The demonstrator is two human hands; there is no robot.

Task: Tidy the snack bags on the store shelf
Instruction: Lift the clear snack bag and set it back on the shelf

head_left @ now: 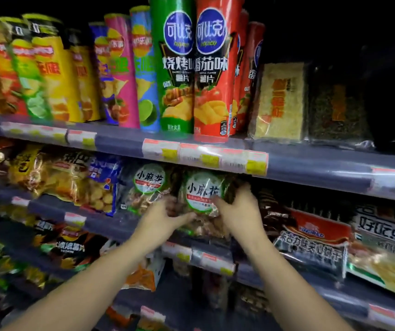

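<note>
A clear snack bag with a round white and green label [202,194] stands at the front of the middle shelf [311,174]. My left hand [161,222] grips its lower left side, thumb across the front. My right hand [238,207] grips its right edge, fingers curled behind the bag. A second bag with the same label [147,185] stands just to its left, untouched.
Yellow and blue snack bags [72,177] fill the middle shelf's left. Red and black packs [315,237] lie to the right. Tall chip tubes [191,68] stand on the shelf above. More bags [70,249] sit on the lower shelves.
</note>
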